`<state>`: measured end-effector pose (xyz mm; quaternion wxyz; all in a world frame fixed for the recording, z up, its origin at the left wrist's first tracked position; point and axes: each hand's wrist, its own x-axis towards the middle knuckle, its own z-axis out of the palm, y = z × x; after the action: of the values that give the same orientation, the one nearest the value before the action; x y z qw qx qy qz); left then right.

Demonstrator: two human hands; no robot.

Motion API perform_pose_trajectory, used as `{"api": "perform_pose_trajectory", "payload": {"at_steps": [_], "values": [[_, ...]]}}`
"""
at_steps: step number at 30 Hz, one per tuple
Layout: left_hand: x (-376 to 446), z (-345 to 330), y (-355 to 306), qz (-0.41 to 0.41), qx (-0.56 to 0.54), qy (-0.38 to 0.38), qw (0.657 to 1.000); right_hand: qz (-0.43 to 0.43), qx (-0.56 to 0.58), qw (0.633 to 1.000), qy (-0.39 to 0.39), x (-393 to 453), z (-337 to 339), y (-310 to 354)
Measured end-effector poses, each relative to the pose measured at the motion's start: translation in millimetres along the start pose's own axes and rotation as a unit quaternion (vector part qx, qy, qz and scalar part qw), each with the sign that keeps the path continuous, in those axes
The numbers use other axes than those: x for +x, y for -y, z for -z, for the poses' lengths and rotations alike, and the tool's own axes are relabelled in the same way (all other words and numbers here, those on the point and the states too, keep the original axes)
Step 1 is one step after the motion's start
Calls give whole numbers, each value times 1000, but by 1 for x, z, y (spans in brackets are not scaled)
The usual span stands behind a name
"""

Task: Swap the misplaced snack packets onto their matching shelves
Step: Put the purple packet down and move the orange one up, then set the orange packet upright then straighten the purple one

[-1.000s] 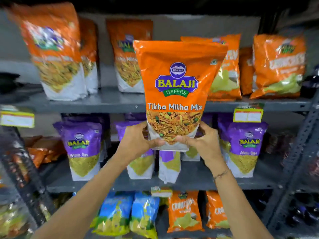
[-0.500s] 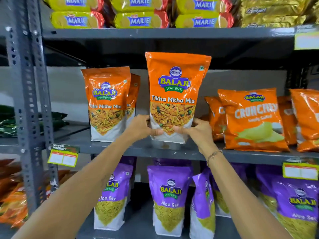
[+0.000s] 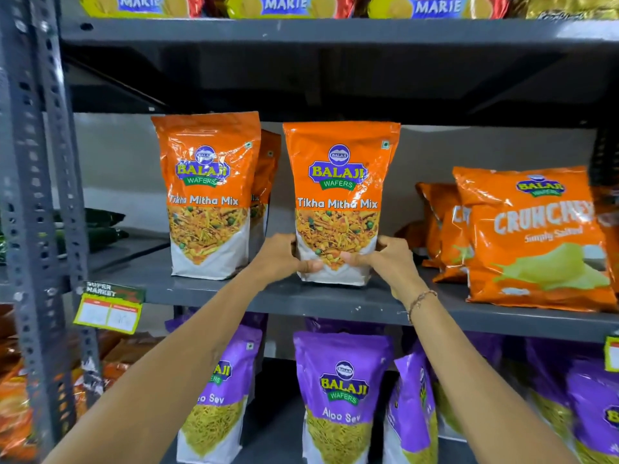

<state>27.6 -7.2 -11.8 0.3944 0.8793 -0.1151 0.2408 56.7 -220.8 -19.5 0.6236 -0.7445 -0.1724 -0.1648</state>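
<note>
An orange Tikha Mitha Mix packet stands upright on the grey middle shelf. My left hand grips its lower left corner and my right hand grips its lower right corner, thumbs across the front. To its left stand two more Tikha Mitha Mix packets, one behind the other. On the shelf below are several purple Aloo Sev packets.
Orange Crunchex packets lean at the right of the middle shelf. Yellow Marie biscuit packs fill the top shelf. A slotted grey upright bounds the left side, with a price tag on the shelf edge.
The orange packet has come down from mid-air to rest on the middle shelf beside the matching packets. Both hands stayed on its lower corners. The view rose from the lower shelves.
</note>
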Motion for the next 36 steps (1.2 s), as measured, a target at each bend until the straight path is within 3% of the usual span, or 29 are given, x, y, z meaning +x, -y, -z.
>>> {"api": "perform_pose_trajectory", "payload": {"at_steps": [19, 28, 32, 34, 36], "values": [[-10, -8, 2, 8, 6, 33, 999, 6, -37, 998, 56, -8, 9, -6], [-10, -9, 7, 34, 16, 52, 998, 34, -122, 990, 54, -9, 8, -8], [-17, -6, 4, 53, 65, 84, 993, -3, -166, 983, 74, -15, 10, -6], [-30, -4, -2, 74, 22, 35, 996, 17, -161, 986, 33, -24, 10, -3], [-48, -5, -14, 59, -15, -81, 995, 68, -113, 990, -54, -41, 11, 2]]}}
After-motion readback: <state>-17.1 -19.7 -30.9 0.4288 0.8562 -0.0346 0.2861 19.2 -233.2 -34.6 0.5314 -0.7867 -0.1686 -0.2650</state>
